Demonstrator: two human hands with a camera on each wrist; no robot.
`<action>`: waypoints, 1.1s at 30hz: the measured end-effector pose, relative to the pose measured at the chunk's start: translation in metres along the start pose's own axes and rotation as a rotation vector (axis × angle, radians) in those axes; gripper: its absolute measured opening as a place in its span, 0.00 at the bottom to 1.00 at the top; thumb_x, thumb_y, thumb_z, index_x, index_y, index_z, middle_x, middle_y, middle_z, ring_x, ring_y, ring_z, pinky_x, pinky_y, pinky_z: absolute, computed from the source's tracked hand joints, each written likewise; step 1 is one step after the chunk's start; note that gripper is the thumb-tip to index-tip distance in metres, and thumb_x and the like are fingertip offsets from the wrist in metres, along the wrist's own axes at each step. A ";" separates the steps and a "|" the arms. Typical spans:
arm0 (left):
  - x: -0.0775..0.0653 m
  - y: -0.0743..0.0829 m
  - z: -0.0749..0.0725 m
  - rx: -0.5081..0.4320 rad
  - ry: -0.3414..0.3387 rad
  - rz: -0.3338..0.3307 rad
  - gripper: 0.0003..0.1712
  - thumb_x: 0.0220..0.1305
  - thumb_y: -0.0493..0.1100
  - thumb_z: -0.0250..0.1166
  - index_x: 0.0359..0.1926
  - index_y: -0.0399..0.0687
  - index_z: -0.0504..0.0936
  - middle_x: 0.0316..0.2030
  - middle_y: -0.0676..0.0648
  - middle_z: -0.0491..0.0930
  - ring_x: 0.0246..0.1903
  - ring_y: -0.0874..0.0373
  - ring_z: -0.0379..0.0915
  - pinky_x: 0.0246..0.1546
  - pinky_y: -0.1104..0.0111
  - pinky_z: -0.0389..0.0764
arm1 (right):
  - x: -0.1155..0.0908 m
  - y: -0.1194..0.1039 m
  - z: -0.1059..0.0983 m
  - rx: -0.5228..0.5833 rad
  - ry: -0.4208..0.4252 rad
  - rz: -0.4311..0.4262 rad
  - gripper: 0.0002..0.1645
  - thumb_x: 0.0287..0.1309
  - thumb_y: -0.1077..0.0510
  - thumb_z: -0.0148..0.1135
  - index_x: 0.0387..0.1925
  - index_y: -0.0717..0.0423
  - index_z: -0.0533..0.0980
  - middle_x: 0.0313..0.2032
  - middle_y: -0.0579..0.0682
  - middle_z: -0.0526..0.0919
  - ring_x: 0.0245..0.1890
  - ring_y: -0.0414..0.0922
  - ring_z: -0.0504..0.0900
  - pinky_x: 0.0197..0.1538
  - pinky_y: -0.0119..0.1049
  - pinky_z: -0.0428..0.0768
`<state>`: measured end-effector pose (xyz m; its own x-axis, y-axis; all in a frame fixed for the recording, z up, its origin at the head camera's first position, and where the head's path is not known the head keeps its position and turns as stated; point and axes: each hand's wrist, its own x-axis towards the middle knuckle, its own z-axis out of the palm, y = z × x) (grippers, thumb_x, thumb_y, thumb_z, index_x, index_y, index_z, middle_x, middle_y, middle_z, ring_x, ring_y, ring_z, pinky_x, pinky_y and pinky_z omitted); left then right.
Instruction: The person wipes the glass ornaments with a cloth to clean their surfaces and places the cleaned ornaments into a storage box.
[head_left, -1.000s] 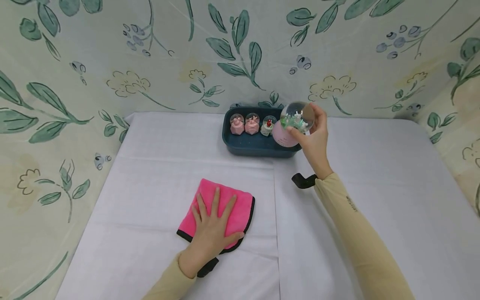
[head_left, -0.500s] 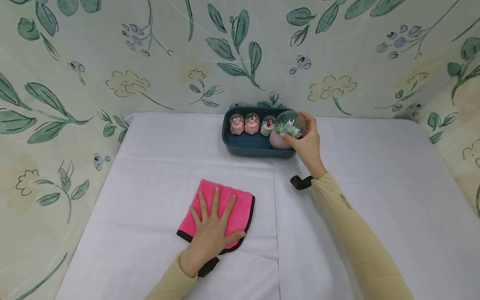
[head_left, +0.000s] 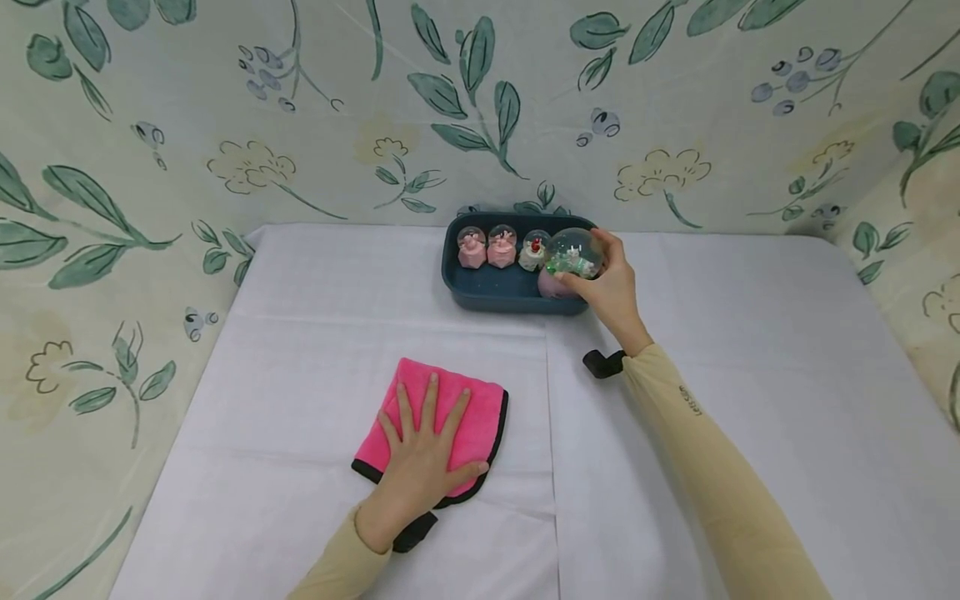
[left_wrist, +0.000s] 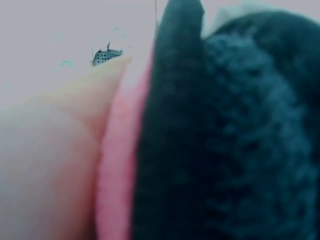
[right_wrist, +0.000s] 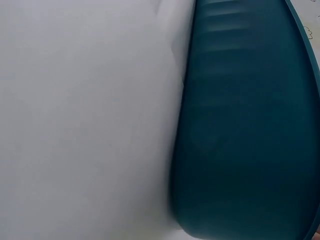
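My left hand lies flat with spread fingers on a folded pink cloth edged in black. In the left wrist view the cloth's pink edge and dark trim show close up and blurred. At the right end of a dark teal tray, my right hand grips a large snow globe with a pink base and green and white figures inside. The globe's base is inside the tray; whether it touches the bottom cannot be seen. The tray's outer wall fills much of the right wrist view.
Two small pink snow globes and a small white one with a red detail stand in a row in the tray. A white cloth covers the table. Behind it hangs a leaf-patterned curtain.
My right hand has moved left and down, lowering the large snow globe into the tray's right end. My left hand has stayed on the pink cloth.
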<state>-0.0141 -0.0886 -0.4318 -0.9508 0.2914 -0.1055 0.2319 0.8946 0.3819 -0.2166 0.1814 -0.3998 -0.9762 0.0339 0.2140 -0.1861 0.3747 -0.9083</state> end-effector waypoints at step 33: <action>0.006 -0.022 -0.078 -0.145 0.162 -0.006 0.48 0.62 0.59 0.63 0.75 0.51 0.51 0.74 0.39 0.37 0.70 0.32 0.29 0.59 0.30 0.37 | -0.024 -0.008 -0.028 -0.025 0.025 -0.034 0.41 0.63 0.64 0.54 0.72 0.58 0.49 0.70 0.58 0.55 0.70 0.51 0.54 0.69 0.46 0.55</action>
<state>-0.0407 -0.1334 -0.3690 -0.9754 0.2174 0.0358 0.2049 0.8350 0.5108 -0.1885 0.2031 -0.3876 -0.9663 0.0435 0.2537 -0.2160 0.3994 -0.8910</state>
